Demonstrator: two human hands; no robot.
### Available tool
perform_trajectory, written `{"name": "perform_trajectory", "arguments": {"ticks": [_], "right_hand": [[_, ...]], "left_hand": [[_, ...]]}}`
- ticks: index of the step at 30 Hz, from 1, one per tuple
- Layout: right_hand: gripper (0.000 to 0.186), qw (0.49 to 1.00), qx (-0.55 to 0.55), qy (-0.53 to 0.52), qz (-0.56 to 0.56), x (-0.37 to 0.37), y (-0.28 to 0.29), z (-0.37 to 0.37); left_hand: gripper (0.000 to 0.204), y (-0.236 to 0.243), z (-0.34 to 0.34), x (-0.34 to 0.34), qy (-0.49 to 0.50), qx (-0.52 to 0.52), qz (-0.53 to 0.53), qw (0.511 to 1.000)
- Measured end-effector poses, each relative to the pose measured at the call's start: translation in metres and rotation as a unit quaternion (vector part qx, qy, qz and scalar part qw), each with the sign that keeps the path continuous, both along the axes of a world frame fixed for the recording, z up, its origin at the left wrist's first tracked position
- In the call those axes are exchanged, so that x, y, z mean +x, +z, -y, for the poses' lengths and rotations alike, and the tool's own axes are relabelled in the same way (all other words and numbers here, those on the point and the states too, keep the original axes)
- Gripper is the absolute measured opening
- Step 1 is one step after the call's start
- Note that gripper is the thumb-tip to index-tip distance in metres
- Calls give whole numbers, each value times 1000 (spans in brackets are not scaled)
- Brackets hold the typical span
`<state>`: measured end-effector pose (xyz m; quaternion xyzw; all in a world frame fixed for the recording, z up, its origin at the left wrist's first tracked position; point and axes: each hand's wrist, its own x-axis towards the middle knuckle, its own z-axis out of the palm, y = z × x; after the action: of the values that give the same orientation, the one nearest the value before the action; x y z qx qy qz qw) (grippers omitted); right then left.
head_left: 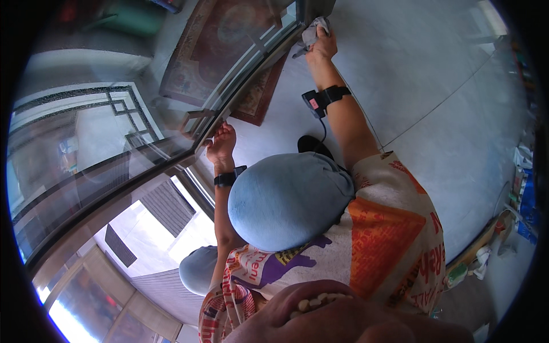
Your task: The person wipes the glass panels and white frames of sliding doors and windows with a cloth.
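Note:
A glass door [237, 98] with a dark metal frame slants across the upper left. My right hand [323, 47] is closed on a crumpled grey cloth [310, 35], held against the far end of the door's frame. Nearer to me, my left hand [222, 143] has its fingers curled at the frame's edge, beside the door handle [195, 121]; part of its grip is hidden by the frame. Black bands with small devices sit on both wrists, and a cable hangs from the right one.
A red patterned rug [260, 106] lies beyond and under the door's edge. My knees in light blue cloth [289, 200] are bent below my arms. Grey tiled floor [423, 86] spreads to the right, with assorted clutter [486, 254] along the wall there.

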<state>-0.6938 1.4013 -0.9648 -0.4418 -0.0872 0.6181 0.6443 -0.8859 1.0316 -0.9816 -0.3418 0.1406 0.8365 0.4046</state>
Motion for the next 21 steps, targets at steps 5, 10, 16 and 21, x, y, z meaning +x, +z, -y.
{"name": "perform_trajectory", "arguments": {"ticks": [5, 10, 16, 21], "right_hand": [[50, 994, 72, -11, 85, 11, 20, -7], [50, 967, 254, -9, 9, -2, 47, -26], [56, 951, 122, -94, 267, -12, -39, -44], [55, 960, 271, -9, 72, -79, 57, 32]], "left_hand": [[45, 2, -15, -3, 88, 1, 17, 996], [44, 1, 2, -9, 116, 76, 61, 988], [50, -7, -35, -1, 113, 86, 81, 987], [50, -14, 12, -29, 135, 51, 36, 989]]}}
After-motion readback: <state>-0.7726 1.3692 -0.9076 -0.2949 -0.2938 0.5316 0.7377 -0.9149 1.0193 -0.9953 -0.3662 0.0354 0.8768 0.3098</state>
